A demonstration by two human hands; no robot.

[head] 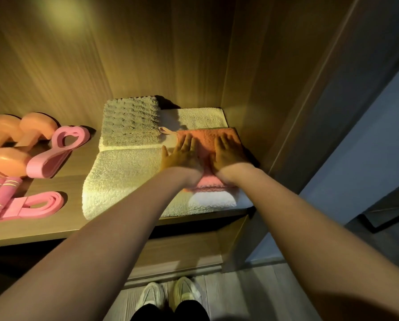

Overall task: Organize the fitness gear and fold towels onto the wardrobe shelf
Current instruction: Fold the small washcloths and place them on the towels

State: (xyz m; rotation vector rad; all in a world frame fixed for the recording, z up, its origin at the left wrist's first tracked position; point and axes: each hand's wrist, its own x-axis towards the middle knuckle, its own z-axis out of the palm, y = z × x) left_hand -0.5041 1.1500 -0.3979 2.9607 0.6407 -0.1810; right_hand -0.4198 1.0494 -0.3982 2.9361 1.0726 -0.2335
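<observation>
Folding nearly done, by the look. Left hand (182, 156) and right hand (228, 154) flat, fingers (187, 142) straight, gripping nothing, pressing pink towel (206, 140) beneath them. Grey towel (131, 121) just left of fingertips; dumbbells (8, 140) well left. Only smoothing left.

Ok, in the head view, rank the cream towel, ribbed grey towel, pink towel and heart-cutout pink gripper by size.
Largest: cream towel.
Next: ribbed grey towel and pink towel look alike; the pink one is partly covered, so unranked.
Smallest: heart-cutout pink gripper.
</observation>
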